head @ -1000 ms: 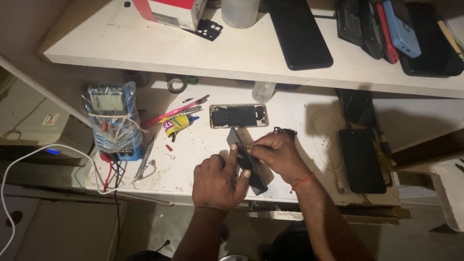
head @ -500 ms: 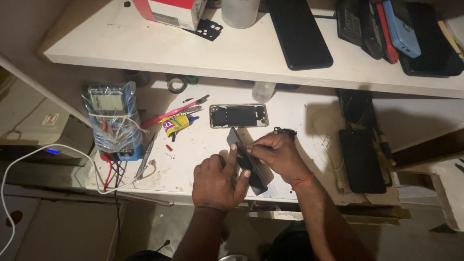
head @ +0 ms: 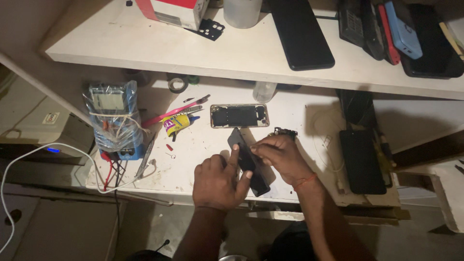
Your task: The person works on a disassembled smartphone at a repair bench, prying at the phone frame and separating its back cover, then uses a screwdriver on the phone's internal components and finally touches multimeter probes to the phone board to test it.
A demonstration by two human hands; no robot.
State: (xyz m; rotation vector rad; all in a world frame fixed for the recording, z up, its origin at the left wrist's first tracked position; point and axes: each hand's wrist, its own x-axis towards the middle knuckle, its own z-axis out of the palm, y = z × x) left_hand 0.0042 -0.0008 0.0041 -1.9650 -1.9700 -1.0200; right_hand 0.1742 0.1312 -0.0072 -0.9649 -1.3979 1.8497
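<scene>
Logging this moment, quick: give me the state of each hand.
Left hand: fingers closed on the near end of the black phone panel.
Right hand: fingers pinching the same panel along its far edge.

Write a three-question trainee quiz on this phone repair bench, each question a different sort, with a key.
1. True or false: both hands, the left hand and the right hand, touch the black phone screen panel.
2. Multiple choice: the opened phone body lies
A. on the upper shelf
B. on the white worktop, beyond the hands
C. inside the red and white box
3. Fill in: the multimeter wrapped in clear plastic sits to the ____ of the hands.

Key: 1 true; 2 B; 3 left
</scene>
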